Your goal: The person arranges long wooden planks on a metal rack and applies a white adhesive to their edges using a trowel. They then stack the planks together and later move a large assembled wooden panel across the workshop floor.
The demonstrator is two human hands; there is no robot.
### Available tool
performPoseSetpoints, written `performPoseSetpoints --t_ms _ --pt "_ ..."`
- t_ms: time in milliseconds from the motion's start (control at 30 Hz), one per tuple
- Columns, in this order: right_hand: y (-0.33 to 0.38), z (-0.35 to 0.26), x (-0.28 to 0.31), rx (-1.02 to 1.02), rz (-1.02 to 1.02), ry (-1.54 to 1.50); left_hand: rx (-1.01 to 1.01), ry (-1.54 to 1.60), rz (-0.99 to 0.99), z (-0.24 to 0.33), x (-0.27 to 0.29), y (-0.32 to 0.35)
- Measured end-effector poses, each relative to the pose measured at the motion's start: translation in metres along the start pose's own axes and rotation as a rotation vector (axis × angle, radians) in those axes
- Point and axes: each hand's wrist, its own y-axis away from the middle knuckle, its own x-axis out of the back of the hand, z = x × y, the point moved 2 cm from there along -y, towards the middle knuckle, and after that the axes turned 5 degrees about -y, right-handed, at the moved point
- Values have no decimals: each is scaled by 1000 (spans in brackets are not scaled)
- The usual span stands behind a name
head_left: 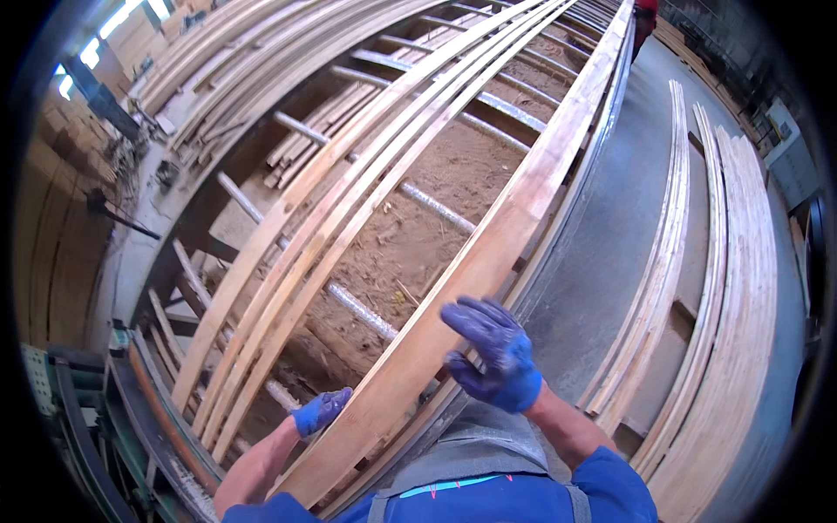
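Observation:
A long, wide wooden board runs away from me along the right side of a metal roller conveyor. At its near left edge is my left hand, in a blue and purple glove, its fingers closed against the board. My right hand, gloved alike, is raised at the board's right edge. Its fingers and thumb are apart, and it holds nothing. Left of the wide board, several narrower boards lie lengthwise over the shiny rollers.
Sawdust and wood scraps lie beneath the rollers. Stacked boards rest on the floor to the right. More lumber lies beyond the conveyor's left side. Green machinery stands at lower left. A person in red is at the far end.

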Motion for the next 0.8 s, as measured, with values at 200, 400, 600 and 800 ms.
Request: performPoseSetpoints --t_ms 200,400,600,800 --pt "-13 60 -77 5 -391 198 38 -95 34 -30 21 -28" --pt "-19 57 -81 106 -513 242 287 -604 762 -27 135 -29" --pt "-34 67 -74 310 -645 80 565 -545 775 24 174 -29" --pt "-86 71 -101 535 -609 -2 76 -585 1236 162 34 54"
